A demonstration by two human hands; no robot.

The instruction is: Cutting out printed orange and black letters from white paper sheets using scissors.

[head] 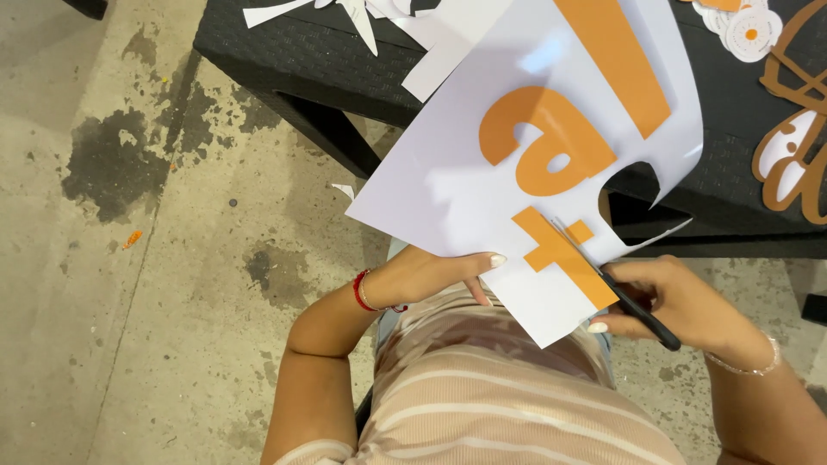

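The sheet of paper (pixel 457 185), white with large orange letters printed on it, was held up in the air between the person's chest and the black table (pixel 284 56), tilted so its far end reached over the table's edge. The left hand (pixel 431 275) was clamped on the sheet's lower edge, thumb on top and the other fingers hidden beneath the paper. A red bracelet (pixel 359 291) sat on that wrist. The right hand (pixel 680 301) was closed around the black handles of a pair of scissors (pixel 616 288), whose blades lay across the lowest orange letter near the sheet's bottom corner. How far apart the blades stood could not be told. A thin pale bracelet (pixel 745 366) circled the right wrist. Along the sheet's right side a curved piece had already been cut away, leaving a thin pointed strip of white paper curling outward.

On the table, well apart from the hands, lay white paper scraps (pixel 362 17) near the left corner, and brown and white cut-out shapes (pixel 792 146) at the right edge. The person wore a beige striped top (pixel 500 396). Below and to the left was a stained concrete floor (pixel 129 258), with a small orange scrap (pixel 132 238) lying on it.
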